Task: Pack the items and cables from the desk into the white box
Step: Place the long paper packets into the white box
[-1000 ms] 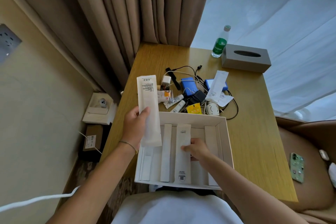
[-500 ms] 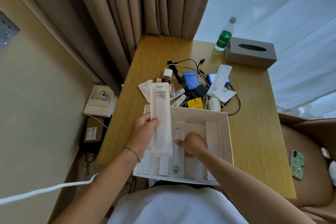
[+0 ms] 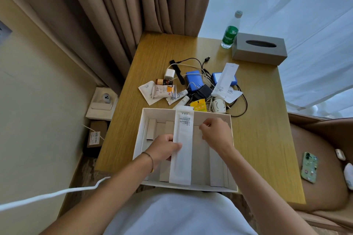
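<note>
The left hand (image 3: 165, 147) pinches the long white packet (image 3: 182, 145), probably light and floppy, mid-length over the white box (image 3: 232, 150); the right hand (image 3: 216, 135), fingers curled, seems empty.

The long white packet (image 3: 181, 147) hides the left hand's (image 3: 164, 148) fingers.

left hand (image 3: 165, 147): forearm reaching in from lower left, thin bracelet on wrist, fingers curled, gripping long flat white paper sleeve (image 3: 181, 147) by its left edge | right hand (image 3: 216, 134): forearm in from lower right, knuckles up, fingers curled downward, holding nothing visible
</note>
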